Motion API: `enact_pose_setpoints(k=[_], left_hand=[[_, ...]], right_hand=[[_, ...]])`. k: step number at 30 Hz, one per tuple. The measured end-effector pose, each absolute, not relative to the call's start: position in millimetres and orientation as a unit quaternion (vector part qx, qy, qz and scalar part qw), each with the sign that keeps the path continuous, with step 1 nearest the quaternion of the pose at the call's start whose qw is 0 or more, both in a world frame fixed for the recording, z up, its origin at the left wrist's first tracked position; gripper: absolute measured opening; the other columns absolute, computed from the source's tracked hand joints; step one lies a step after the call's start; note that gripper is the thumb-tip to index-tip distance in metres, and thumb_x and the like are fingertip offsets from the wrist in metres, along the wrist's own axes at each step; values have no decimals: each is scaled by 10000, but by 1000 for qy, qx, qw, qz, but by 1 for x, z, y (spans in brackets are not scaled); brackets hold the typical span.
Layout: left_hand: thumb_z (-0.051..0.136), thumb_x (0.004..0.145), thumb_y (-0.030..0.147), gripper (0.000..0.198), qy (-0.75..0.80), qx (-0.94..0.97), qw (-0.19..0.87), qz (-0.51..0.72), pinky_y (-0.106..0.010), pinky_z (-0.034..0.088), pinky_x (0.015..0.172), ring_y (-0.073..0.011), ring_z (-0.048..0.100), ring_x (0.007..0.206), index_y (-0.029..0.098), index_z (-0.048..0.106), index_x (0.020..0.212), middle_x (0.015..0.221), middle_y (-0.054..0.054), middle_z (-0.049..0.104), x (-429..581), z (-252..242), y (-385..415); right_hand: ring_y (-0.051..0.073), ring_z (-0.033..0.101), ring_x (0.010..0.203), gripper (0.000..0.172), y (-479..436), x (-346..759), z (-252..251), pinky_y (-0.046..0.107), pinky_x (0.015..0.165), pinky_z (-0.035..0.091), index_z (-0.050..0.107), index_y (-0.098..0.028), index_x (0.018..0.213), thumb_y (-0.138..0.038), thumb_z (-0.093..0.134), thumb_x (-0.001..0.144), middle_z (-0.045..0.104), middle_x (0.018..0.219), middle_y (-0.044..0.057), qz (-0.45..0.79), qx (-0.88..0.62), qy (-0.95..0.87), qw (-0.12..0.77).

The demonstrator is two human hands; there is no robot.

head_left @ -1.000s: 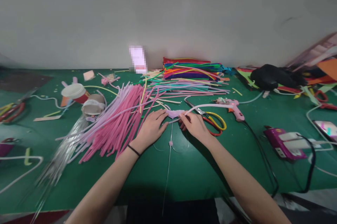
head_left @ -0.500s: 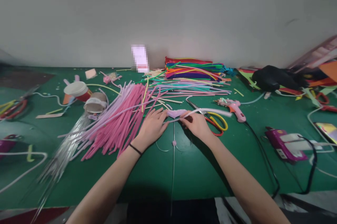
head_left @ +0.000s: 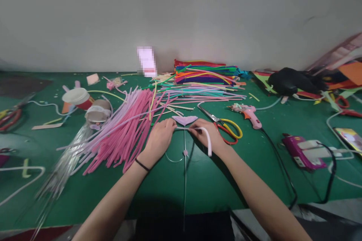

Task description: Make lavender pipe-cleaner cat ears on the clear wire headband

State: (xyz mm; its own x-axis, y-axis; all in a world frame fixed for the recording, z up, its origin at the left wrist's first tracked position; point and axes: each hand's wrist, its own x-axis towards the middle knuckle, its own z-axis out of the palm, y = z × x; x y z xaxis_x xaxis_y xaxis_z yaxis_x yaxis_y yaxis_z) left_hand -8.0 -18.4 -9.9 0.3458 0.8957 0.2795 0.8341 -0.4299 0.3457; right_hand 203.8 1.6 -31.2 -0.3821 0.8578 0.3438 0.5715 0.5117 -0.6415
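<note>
My left hand (head_left: 160, 139) and my right hand (head_left: 207, 136) meet over the green table (head_left: 209, 184). Both pinch a small lilac pipe-cleaner shape (head_left: 185, 120) where it joins a thin wire stem (head_left: 184, 180). The stem runs toward me and carries a small pink bead (head_left: 185, 152). A pale pink pipe cleaner (head_left: 208, 141) curls down from my right fingers over the back of that hand. A black band sits on my left wrist.
A fan of pink and lilac pipe cleaners (head_left: 124, 131) lies left of my hands, a multicoloured stack (head_left: 203, 75) behind. Yellow-handled scissors (head_left: 226, 128) and a pink glue gun (head_left: 249, 114) lie at the right. Paper cups (head_left: 85, 103) stand far left; a purple device (head_left: 304, 152) far right.
The pale pipe cleaner, which stretched out to the right, now bends down over my right hand. The lilac shape now shows more fully above my fingers. My hands stayed in place.
</note>
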Motion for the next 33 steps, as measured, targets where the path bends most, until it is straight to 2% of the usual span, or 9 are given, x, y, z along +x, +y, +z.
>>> enact_pose_setpoints(k=[3, 6, 10, 12, 16, 18, 25, 29, 33], left_hand=[[440, 931, 244, 133, 523, 789, 149, 286, -319, 475, 735, -190, 607, 796, 177, 548, 969, 859, -48, 635, -8, -10, -17], [573, 860, 286, 226, 511, 741, 253, 355, -304, 506, 747, -173, 640, 801, 189, 592, 1063, 905, -34, 677, -9, -11, -14], [572, 862, 355, 295, 482, 686, 365, 405, -325, 527, 789, -197, 667, 875, 181, 642, 1089, 989, -63, 716, -10, -12, -8], [553, 877, 352, 270, 497, 694, 331, 402, -343, 517, 829, -209, 662, 915, 184, 673, 1051, 1022, -67, 717, -10, -14, -7], [504, 910, 274, 233, 516, 758, 159, 366, -367, 478, 892, -215, 626, 967, 196, 679, 1043, 1004, -66, 709, -8, -20, -9], [491, 917, 253, 227, 512, 769, 129, 360, -358, 477, 882, -211, 619, 961, 192, 663, 1051, 1008, -67, 703, -6, -23, -9], [572, 865, 285, 128, 567, 721, 106, 384, -375, 438, 933, -227, 605, 1005, 198, 666, 869, 1017, -57, 700, -13, -28, 2], [540, 873, 286, 151, 587, 693, 173, 381, -331, 476, 844, -202, 642, 909, 193, 659, 878, 943, -40, 712, -16, -29, 7], [540, 863, 297, 160, 594, 695, 178, 364, -335, 468, 839, -209, 643, 886, 192, 661, 855, 898, -37, 712, -15, -30, 9]], right_hand=[[179, 593, 750, 104, 0, 201, -31, 294, 686, 467, 668, -218, 791, -246, 587, 849, 631, 812, 46, 216, -440, -805, 335], [191, 588, 798, 86, -1, 198, -33, 311, 725, 470, 667, -218, 803, -237, 596, 847, 622, 829, 53, 210, -436, -808, 335], [204, 588, 824, 80, -1, 195, -37, 328, 746, 474, 671, -217, 840, -256, 602, 850, 626, 847, 62, 205, -425, -814, 338], [204, 593, 826, 88, 0, 195, -39, 327, 748, 476, 671, -212, 839, -257, 597, 856, 629, 854, 66, 200, -425, -815, 339], [196, 600, 814, 108, 2, 196, -42, 311, 731, 482, 661, -193, 831, -245, 576, 872, 629, 849, 68, 199, -417, -818, 343], [189, 600, 808, 103, 4, 196, -44, 301, 725, 481, 657, -187, 830, -233, 576, 873, 627, 844, 63, 200, -411, -819, 347], [189, 605, 848, 54, 3, 193, -48, 299, 759, 477, 650, -197, 842, -239, 617, 850, 644, 871, 50, 185, -426, -816, 345], [191, 605, 871, 114, 0, 195, -43, 304, 763, 483, 632, -190, 959, -245, 558, 892, 641, 929, 63, 189, -415, -826, 331], [205, 590, 889, 180, -1, 195, -34, 325, 770, 483, 624, -178, 1001, -222, 463, 934, 635, 961, 87, 151, -402, -851, 303]])
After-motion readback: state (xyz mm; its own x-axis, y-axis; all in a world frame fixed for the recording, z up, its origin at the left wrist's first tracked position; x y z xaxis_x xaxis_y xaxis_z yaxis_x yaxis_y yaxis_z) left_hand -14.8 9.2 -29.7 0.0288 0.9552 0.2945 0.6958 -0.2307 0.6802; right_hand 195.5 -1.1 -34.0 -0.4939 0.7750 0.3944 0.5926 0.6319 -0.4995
